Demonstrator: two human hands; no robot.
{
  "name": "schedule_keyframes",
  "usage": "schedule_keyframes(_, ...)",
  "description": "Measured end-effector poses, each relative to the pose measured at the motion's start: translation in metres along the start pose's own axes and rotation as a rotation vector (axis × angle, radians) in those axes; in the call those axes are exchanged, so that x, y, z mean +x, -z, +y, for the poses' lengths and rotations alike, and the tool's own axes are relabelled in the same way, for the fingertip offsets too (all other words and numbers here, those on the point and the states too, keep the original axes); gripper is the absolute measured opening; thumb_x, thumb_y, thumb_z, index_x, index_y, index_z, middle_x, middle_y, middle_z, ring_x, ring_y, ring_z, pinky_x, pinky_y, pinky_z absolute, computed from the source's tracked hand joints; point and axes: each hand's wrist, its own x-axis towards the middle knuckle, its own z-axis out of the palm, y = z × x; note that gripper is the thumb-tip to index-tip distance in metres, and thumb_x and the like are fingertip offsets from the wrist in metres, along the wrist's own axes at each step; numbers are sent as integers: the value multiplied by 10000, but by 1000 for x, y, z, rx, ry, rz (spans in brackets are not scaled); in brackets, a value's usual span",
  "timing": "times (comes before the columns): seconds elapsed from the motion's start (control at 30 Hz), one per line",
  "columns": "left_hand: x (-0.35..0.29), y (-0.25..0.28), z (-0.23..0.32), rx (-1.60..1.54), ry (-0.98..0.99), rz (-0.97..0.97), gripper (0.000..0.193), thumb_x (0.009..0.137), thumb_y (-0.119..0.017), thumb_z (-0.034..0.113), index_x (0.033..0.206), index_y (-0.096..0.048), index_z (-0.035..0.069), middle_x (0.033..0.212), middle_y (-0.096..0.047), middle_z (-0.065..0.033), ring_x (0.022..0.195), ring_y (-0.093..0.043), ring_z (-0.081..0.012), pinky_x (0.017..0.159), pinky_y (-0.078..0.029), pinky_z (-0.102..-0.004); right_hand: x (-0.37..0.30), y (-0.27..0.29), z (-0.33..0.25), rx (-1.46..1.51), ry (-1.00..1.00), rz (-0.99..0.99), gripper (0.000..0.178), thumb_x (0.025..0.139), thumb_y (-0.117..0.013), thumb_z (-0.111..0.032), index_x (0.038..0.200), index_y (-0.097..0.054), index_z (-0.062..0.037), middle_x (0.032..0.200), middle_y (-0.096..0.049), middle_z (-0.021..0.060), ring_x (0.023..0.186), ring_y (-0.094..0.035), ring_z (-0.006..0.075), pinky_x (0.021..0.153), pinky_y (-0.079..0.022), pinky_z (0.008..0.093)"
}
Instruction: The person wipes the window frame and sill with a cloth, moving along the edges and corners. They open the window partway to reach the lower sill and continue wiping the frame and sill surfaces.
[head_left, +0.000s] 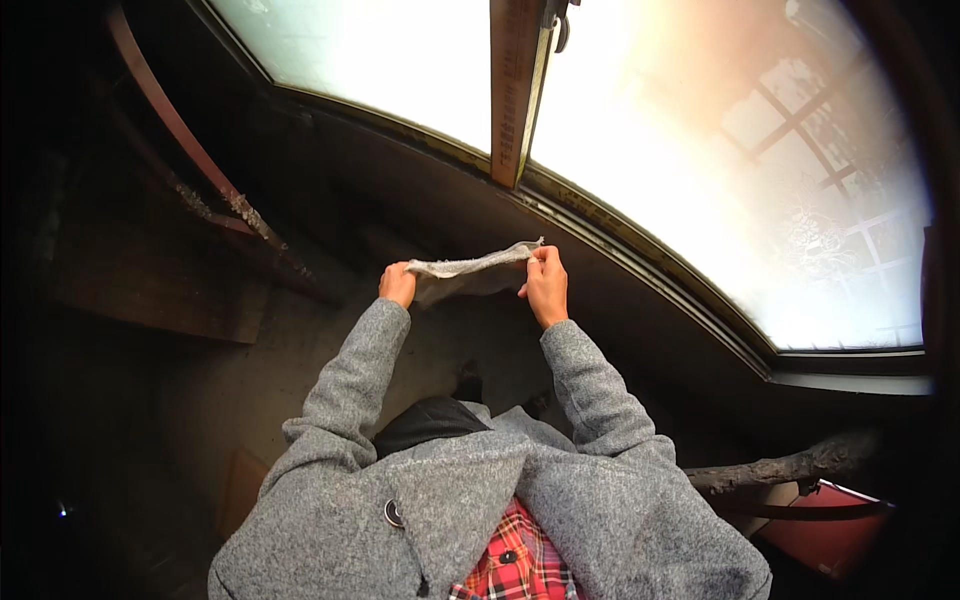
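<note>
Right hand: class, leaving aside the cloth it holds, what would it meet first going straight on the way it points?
Past the cloth, the right hand would probably first meet the dark wall below the window, though depth there is unclear.

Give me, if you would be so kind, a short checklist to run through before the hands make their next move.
1. Left hand grips one end of the pale cloth: ok.
2. Right hand grips the other end: ok.
3. Gray sleeves clear of the cloth: ok, both end at the wrists.
4. Cloth dry or damp: cannot tell from this view.
5. Window glass clean: cannot tell, much of it is washed out by glare.
6. Floor around the shoes free of obstacles: cannot tell, it is too dark there.
</note>
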Motion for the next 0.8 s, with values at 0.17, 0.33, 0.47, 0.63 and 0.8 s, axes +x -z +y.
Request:
schedule_keyframes(0.17,14,1,17,-172,108,-31,299,874,-545,261,943,-687,7,881,-681,-192,867,-662,-259,741,-483,-373,-20,7,-5,-88,50,41,59,918,-444,-89,937,-472,-41,687,-622,122,450,-586,210,449,-466,344)
schedule_keyframes(0.33,13,-13,63,-465,-42,-67,243,890,-509,173,883,-683,4,744,-650,-66,665,-569,-132,594,-437,-292,-15,29,-19,-33,105,112,64,917,-476,-75,955,-502,-30,701,-616,102,479,-594,182,438,-468,327)
schedule_keyframes(0.47,24,-40,94,-683,-168,-125,199,895,-499,111,852,-674,29,701,-579,4,601,-496,-70,541,-395,-241,-6,38,-24,46,143,261,75,912,-492,-64,969,-520,-24,732,-618,100,483,-574,163,460,-466,302)
schedule_keyframes(0.63,46,-84,126,-236,-522,92,217,811,-519,40,985,-618,-43,923,-573,-172,869,-561,-341,781,-448,-366,26,36,-17,-407,322,388,103,893,-515,-116,991,-520,-85,786,-642,163,698,-625,372,611,-473,453)
schedule_keyframes(0.8,44,-93,153,32,-525,148,280,759,-508,-24,1021,-605,-44,1001,-535,-169,952,-543,-367,824,-456,-408,48,21,-14,-493,282,352,98,884,-522,-138,973,-496,-105,789,-645,159,723,-626,376,614,-465,475)
